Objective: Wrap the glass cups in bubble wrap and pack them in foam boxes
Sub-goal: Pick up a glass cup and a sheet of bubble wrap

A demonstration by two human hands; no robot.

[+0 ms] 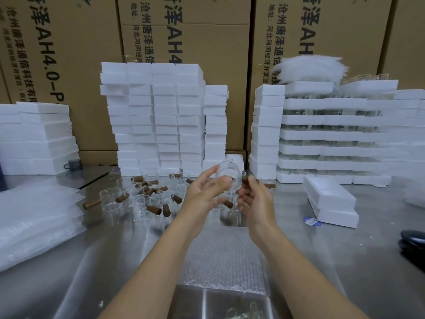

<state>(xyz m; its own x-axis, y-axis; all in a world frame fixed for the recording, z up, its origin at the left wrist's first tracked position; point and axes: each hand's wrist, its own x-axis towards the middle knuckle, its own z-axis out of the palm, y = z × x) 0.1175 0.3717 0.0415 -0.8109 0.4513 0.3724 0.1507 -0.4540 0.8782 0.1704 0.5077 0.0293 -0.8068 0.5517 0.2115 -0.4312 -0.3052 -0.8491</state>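
Observation:
A clear glass cup [226, 173] with a brown wooden handle is held up above the steel table between both hands. My left hand [204, 192] cradles the cup's body with curved fingers. My right hand [253, 199] grips the brown handle [245, 182]. Several more glass cups with wooden handles [147, 194] stand and lie on the table behind my left hand. A sheet of bubble wrap [220, 254] lies flat in front of me. Two closed white foam boxes [331, 201] are stacked to the right.
Tall stacks of white foam boxes [161, 116] stand at the back, with more at right [333, 134] and left [34, 137]. A pile of bubble wrap sheets [34, 219] lies at left. A dark object [414, 240] sits at the right edge. Cardboard cartons [184, 31] form the backdrop.

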